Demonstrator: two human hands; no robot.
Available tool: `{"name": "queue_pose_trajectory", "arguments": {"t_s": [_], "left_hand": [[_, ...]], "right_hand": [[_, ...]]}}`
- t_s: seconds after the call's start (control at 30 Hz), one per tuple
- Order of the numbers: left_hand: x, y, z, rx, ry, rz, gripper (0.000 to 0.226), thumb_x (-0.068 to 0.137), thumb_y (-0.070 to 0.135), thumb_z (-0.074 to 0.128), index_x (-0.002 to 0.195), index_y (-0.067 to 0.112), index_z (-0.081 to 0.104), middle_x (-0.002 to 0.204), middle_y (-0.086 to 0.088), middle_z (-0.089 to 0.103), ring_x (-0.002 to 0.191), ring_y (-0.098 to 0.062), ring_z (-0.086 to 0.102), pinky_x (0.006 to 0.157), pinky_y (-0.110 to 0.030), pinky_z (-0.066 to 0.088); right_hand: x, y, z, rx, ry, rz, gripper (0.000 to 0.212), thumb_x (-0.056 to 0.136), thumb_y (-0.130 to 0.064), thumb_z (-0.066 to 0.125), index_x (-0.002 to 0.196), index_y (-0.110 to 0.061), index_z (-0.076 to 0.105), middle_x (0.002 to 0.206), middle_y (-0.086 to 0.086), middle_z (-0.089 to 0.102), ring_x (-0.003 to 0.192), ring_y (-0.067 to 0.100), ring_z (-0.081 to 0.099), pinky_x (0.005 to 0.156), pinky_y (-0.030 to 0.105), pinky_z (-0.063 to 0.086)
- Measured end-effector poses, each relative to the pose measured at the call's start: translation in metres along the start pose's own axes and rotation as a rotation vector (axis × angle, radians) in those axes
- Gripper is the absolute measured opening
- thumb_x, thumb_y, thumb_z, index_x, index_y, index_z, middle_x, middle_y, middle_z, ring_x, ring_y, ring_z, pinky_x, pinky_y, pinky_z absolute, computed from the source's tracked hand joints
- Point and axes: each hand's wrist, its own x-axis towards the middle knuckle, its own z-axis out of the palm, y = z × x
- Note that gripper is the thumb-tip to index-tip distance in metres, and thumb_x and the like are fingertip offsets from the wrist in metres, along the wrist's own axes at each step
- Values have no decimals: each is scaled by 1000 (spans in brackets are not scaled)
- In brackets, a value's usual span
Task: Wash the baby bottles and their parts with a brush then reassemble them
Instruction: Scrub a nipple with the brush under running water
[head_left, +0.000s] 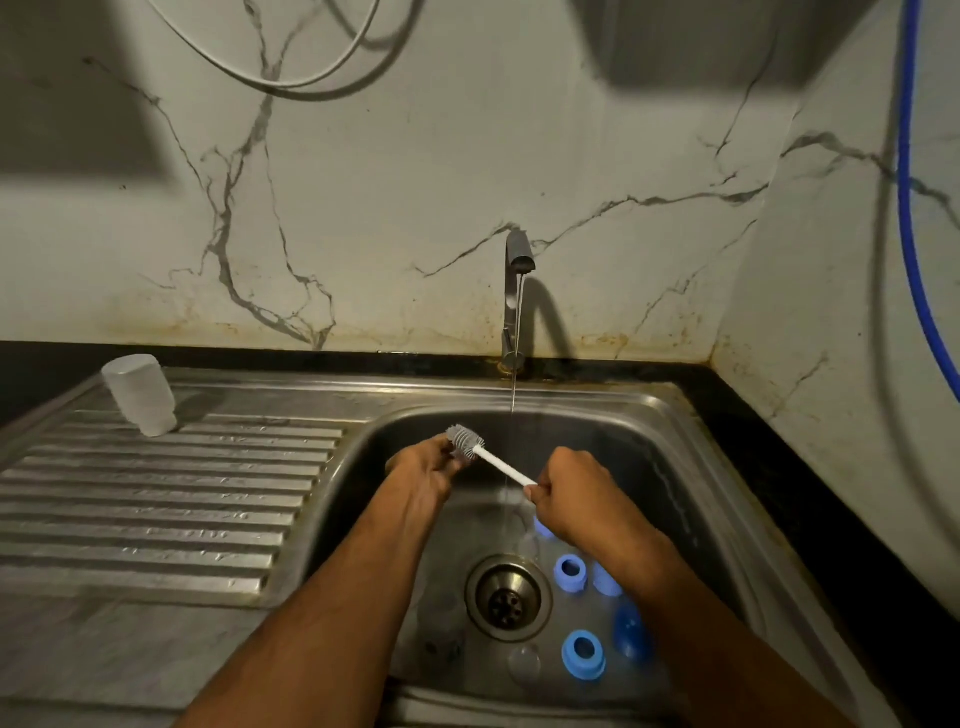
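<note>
- Head view looks down over both my forearms into the steel sink (691, 431), with a thin stream running from the tap (518, 260).
- My right hand (569, 493) is curled tight around the white handle of the brush (485, 457), gripping its lower end.
- Brush's long axis runs on a diagonal: handle low and right at my fist, grey bristle head up and left, pointing toward the drainboard side.
- My left hand (426, 467) sits at the bristle head, fingers bent around something small there; it's hidden behind the bristles, so I can't tell what it is.
- Both hands hover above the basin, just left of the falling water.
- Down on the sink floor, blue bottle rings (583, 654) lie beside the drain (508, 597), under my right forearm.
- One clear bottle (140, 395) stands mouth-down on the ribbed drainboard (156, 509), well apart from my hands.
</note>
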Motion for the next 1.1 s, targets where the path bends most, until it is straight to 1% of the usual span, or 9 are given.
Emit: {"name": "queue_pose_trajectory", "arguments": {"t_s": [0.17,0.33,0.47,0.63,0.73,0.87,0.9,1.0,1.1], "left_hand": [[-9,-10,15,37,39,10,8,94,-10,53,88,-9,58,86,-22,59,77,-28,61,46,-34,56],[-1,-4,6,51,3,4,23,100,-3,45,79,-3,56,74,-16,61,72,-24,57,65,-29,59],[-9,-15,17,98,99,45,9,92,-11,55,84,-8,58,79,-22,59,70,-30,61,49,-33,58],[-1,-8,6,62,46,16,10,98,-3,51,96,-8,60,84,-19,59,77,-28,61,74,-38,60],[-11,-14,17,55,78,44,8,93,-10,56,86,-10,59,81,-22,59,86,-31,63,53,-37,58],[-16,-15,21,21,17,33,12,95,-9,50,84,-6,55,80,-19,55,71,-25,61,43,-34,57],[-17,-15,22,-6,-5,23,8,96,-8,48,93,-6,55,86,-20,57,72,-26,65,48,-32,58],[-22,-15,22,-66,-88,-35,15,103,0,39,100,-4,53,121,-22,57,120,-28,60,84,-40,52],[-23,-12,20,-52,-103,-53,17,102,3,40,89,-1,51,118,-21,56,97,-28,62,80,-38,57]], "right_hand": [[6,-1,-4,-2,26,41,22,101,-28,58,82,-18,52,72,-1,51,64,12,51,53,23,34],[3,3,-3,-1,-28,13,28,98,-30,62,76,-16,53,71,-1,53,64,14,52,55,25,38],[5,-1,-5,-16,20,28,15,101,-26,59,96,-12,62,78,0,53,72,16,54,58,24,38],[5,2,-1,-26,-12,20,24,99,-27,62,79,-17,54,70,-3,47,61,12,47,54,25,35],[12,1,-1,-28,50,51,17,100,-28,60,98,-11,64,70,-3,47,60,10,48,53,24,35],[18,10,0,-38,70,77,25,98,-33,62,96,-9,69,74,2,55,71,19,58,62,30,43],[20,13,-2,-34,80,92,27,98,-34,63,95,-8,69,75,4,56,72,21,59,63,30,44],[24,25,-9,-22,101,116,32,98,-32,64,73,-13,57,67,3,50,66,22,52,60,28,39],[25,39,-9,23,120,92,47,96,-31,66,59,-17,40,58,0,39,54,18,41,49,26,32]]}}
